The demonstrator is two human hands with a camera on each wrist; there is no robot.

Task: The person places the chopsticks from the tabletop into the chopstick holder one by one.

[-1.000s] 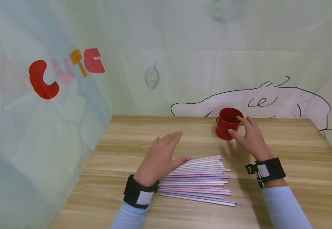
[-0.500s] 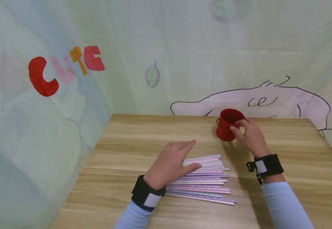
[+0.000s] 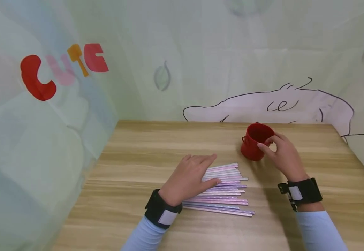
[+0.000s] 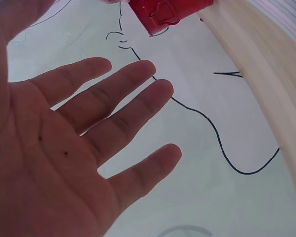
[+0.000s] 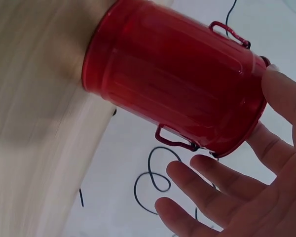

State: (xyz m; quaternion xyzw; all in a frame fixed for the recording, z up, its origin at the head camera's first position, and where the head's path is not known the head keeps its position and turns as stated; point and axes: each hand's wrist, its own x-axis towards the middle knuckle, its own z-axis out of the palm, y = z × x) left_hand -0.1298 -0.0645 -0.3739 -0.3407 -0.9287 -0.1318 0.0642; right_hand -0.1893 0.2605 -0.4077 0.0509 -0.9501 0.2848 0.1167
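A small red metal bucket (image 3: 251, 148) with little side loops is at the back right of the table. My right hand (image 3: 285, 156) pinches its rim between thumb and fingers, the thumb on the near side. In the right wrist view the bucket (image 5: 172, 74) shows its outer wall, and the other fingers spread beside the rim. My left hand (image 3: 186, 179) hovers with straight, spread fingers over a row of pastel paper straws (image 3: 229, 200), hiding their left ends. In the left wrist view the palm of the left hand (image 4: 89, 128) holds nothing.
The wood-grain table (image 3: 131, 164) meets a pale cloth backdrop (image 3: 131, 69) along its back edge, close behind the bucket. Another cloth side with colourful letters (image 3: 39, 82) stands at the left. Both wrists wear black straps.
My right fingers have closed on the bucket's rim, and the bucket has shifted a little right and toward me. My left hand has moved right over the straws.
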